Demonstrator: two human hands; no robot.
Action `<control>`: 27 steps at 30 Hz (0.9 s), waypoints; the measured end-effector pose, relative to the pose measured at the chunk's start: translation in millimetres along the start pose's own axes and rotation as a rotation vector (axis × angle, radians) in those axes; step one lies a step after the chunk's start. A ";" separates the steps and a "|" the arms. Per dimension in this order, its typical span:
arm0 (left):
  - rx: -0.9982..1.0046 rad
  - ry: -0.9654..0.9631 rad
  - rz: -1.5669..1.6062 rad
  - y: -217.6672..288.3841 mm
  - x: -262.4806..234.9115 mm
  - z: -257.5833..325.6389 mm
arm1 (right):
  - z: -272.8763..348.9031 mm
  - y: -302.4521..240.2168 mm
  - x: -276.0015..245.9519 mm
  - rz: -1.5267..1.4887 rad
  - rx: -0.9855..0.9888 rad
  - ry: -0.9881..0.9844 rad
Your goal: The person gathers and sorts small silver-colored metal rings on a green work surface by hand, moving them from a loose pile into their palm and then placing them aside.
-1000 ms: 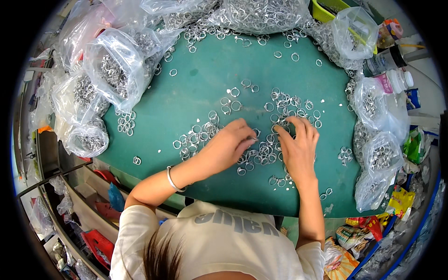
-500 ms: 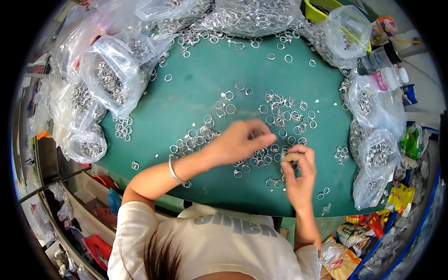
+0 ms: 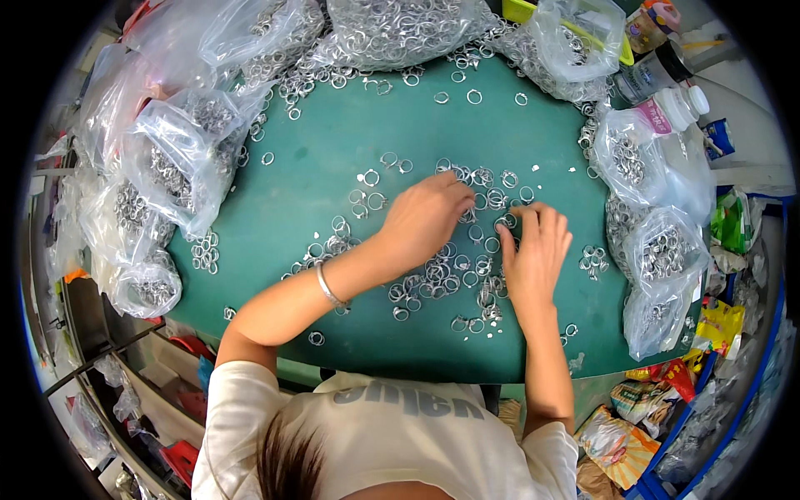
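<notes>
Several small metal rings [image 3: 433,279] lie scattered over a green table [image 3: 350,150]. My left hand [image 3: 425,218] reaches across the middle of the table, palm down, fingertips on rings near the pile's far edge. A thin bracelet [image 3: 329,290] circles its wrist. My right hand [image 3: 533,254] rests palm down beside it, fingers bent onto rings at the pile. Whether either hand pinches a ring is hidden under the fingers.
Clear plastic bags full of rings [image 3: 179,162] crowd the left, far [image 3: 392,29] and right [image 3: 658,267] edges. White bottles [image 3: 667,108] stand at the far right. Colourful packets [image 3: 625,433] sit below the table's right corner. A yellow-green tray [image 3: 533,12] lies at the back.
Both hands have shifted about over the ring pile; the right hand pulled back toward me and then returned forward beside the left. The view has tilted slightly.
</notes>
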State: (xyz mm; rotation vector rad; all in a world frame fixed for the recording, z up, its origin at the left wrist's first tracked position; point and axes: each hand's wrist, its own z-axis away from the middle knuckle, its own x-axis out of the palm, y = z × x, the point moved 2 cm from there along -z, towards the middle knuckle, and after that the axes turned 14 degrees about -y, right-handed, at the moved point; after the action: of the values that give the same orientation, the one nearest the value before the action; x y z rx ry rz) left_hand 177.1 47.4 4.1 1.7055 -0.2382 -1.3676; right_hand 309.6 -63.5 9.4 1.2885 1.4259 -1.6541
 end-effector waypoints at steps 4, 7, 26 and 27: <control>0.139 -0.020 -0.161 3.7 12.7 -11.5 | 10.1 10.4 -8.7 -0.096 -0.037 -0.116; 0.039 -0.020 -0.364 3.1 17.2 -15.3 | 16.0 23.9 -20.7 -0.250 -0.032 -0.180; -0.187 -0.382 1.615 -8.9 2.3 -0.3 | -16.2 43.7 -9.2 -0.009 -0.013 -0.030; -0.206 -0.361 1.609 -8.7 3.0 2.5 | -16.4 43.8 -7.2 -0.001 -0.011 -0.046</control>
State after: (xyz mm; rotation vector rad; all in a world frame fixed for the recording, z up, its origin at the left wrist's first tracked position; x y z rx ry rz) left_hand 172.9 49.1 -4.3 0.5817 -1.2706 -0.3683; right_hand 355.9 -59.6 0.2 1.2358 1.4070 -1.6638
